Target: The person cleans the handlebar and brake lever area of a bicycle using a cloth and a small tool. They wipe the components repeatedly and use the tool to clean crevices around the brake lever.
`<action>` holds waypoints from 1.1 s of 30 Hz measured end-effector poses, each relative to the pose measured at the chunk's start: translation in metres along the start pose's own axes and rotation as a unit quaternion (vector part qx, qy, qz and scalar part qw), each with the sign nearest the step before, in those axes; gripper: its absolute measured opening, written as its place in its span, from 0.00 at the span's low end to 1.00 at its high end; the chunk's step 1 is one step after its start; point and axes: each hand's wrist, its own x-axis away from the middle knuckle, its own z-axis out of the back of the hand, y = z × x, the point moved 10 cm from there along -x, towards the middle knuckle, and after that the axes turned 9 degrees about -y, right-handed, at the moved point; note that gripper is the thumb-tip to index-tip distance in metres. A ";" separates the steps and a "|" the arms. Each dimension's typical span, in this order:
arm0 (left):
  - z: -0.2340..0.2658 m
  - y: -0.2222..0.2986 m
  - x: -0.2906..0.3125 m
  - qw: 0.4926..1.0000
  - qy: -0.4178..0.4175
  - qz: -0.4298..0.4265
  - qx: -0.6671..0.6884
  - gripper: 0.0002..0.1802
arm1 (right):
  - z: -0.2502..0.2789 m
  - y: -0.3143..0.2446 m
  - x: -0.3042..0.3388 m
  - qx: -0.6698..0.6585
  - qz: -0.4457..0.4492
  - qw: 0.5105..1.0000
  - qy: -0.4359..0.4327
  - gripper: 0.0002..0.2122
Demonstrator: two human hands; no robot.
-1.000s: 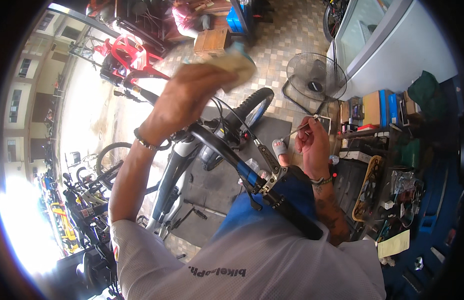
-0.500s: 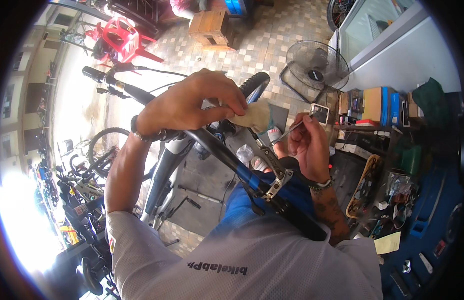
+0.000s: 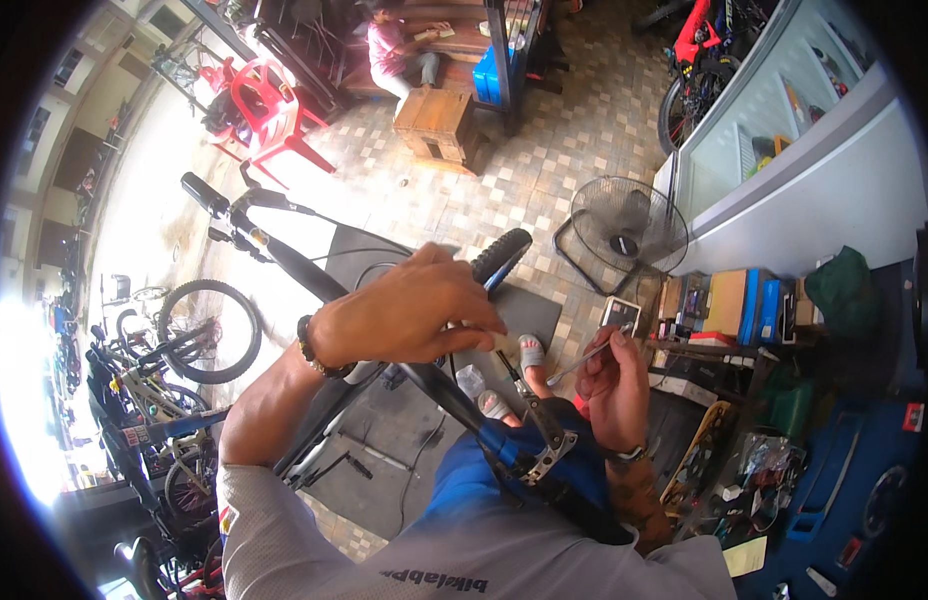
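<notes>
My left hand [image 3: 414, 308] is bent over the middle of a bicycle's black and blue handlebar [image 3: 439, 395], fingers pinched together. A small pale bit shows by its fingertips, too little to name. To the right, my right hand [image 3: 616, 392] pinches a slim metal tool [image 3: 584, 358] with a rounded end, held up off the bar. Close to that hand, a silver and black brake lever [image 3: 549, 455] is fixed on the handlebar. Beyond my left fingers, the front tyre [image 3: 504, 250] sticks out.
A standing fan [image 3: 624, 240] is ahead on the tiled floor. Boxes and a cluttered shelf [image 3: 709, 350] line the right, above a blue mat with tools [image 3: 834, 500]. Bicycles [image 3: 209, 335] stand left. A red chair [image 3: 269, 105], wooden box [image 3: 436, 125] and seated person [image 3: 394, 50] are far off.
The view has tipped upward, showing more of the far floor and the seated person. The pale, teal-edged cloth at my left fingers is largely out of sight. My right hand keeps the metal tool.
</notes>
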 end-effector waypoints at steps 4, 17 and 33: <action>-0.006 -0.006 0.003 1.000 0.018 -0.008 0.009 0.08 | -0.009 -0.005 -0.006 0.008 0.016 1.000 -0.023 0.13; -0.029 -0.009 0.018 0.982 0.188 0.009 -0.009 0.13 | -0.004 0.017 -0.024 -0.019 -0.045 0.999 -0.005 0.13; -0.020 0.001 0.025 0.973 0.225 0.001 -0.042 0.16 | -0.007 0.051 -0.023 -0.076 -0.098 0.991 -0.056 0.15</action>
